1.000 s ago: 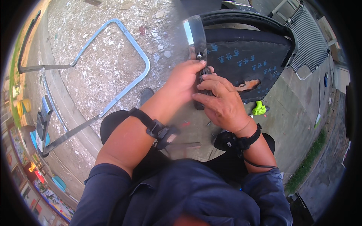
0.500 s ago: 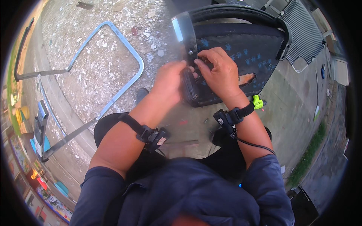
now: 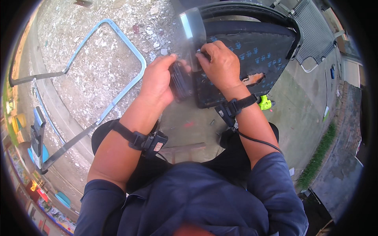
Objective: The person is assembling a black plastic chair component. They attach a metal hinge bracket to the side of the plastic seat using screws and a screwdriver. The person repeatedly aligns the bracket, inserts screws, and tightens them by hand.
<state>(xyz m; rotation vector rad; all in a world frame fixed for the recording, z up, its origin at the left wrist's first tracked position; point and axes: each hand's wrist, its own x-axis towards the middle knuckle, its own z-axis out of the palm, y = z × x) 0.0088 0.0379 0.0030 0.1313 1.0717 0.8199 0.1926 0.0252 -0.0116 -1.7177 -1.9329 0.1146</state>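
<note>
Around the work, a bent metal frame (image 3: 130, 47) stretches across the left over rubble-strewn ground (image 3: 84, 45), well apart from the hands. At upper right, a ribbed grey panel (image 3: 313, 31) lies beyond the curved black frame (image 3: 246, 8) that arcs over a black seat panel (image 3: 267, 45) with blue markings. The bright green tool (image 3: 265, 103) sits near that panel's lower edge, partly hidden by the right wrist's strap (image 3: 245, 103). A torn hole (image 3: 254, 79) in the seat panel exposes tan material within. The left hand (image 3: 155, 78) grips a dark slotted piece (image 3: 181, 83), blurred, just left of the seat panel. The right hand (image 3: 220, 65) has thumb and forefinger drawn together at the shiny-topped upright strip (image 3: 192, 33), covering part of the seat panel; whether they pinch anything cannot be told.
</note>
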